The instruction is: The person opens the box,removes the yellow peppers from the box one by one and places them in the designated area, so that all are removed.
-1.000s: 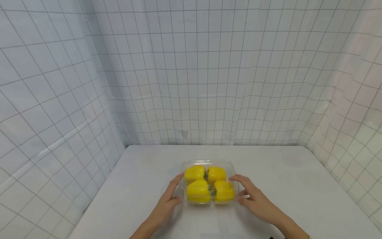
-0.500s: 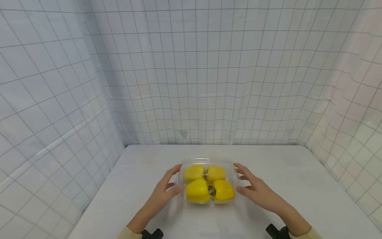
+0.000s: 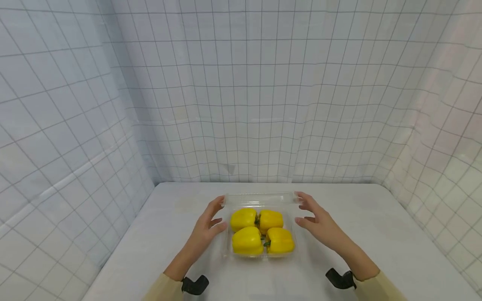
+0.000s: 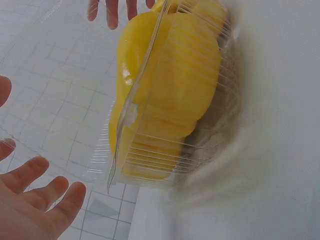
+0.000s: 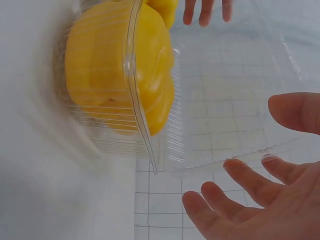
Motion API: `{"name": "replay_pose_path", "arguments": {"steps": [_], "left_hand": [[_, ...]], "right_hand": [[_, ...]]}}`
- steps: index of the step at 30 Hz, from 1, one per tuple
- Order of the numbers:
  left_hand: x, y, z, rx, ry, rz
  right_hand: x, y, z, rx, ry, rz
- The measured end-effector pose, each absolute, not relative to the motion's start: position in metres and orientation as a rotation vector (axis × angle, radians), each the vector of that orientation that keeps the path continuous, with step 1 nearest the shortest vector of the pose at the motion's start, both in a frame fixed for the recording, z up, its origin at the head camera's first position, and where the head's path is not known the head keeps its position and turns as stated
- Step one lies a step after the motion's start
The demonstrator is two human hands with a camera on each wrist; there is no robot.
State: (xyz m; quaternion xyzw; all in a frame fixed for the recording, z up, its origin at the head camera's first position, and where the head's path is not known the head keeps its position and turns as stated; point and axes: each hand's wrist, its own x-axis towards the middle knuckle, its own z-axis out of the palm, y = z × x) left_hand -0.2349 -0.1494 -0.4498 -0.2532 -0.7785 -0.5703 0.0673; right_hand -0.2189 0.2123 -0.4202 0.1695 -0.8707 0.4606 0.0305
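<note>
A clear plastic clamshell box (image 3: pixel 260 256) on the white table holds several yellow bell peppers (image 3: pixel 247 241), some showing green stems. Its hinged lid (image 3: pixel 260 199) is swung up at the far side. My left hand (image 3: pixel 205 228) is at the lid's left edge and my right hand (image 3: pixel 320 223) at its right edge, fingers spread and slightly bent. In the left wrist view, fingertips (image 4: pixel 37 162) meet the transparent lid edge. The right wrist view likewise has fingertips (image 5: pixel 235 164) against the lid, with the thumb (image 5: pixel 295 112) apart from the fingers.
The white table (image 3: pixel 180 205) extends around the box on every side. White grid-patterned sheets (image 3: pixel 244 104) enclose it at the back, left and right. Each wrist wears a black mount, such as the left one (image 3: pixel 195 285).
The lid has swung up and away from over the peppers toward the back. Both hands have moved farther from the body along with its edges. The box and peppers stay roughly in place.
</note>
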Motion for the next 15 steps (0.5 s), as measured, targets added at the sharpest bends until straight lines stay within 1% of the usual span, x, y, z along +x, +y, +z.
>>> {"name": "replay_pose_path", "arguments": {"steps": [9,15], "left_hand": [[-0.253,-0.147,-0.451,-0.741,-2.292,-1.783],[-0.26,-0.144,-0.455,-0.71,-2.305,-1.782]], "right_hand": [[-0.236,0.21,-0.426,0.578,-2.521,1.601],[-0.248,0.209,-0.437,0.646,-2.386,1.709]]}}
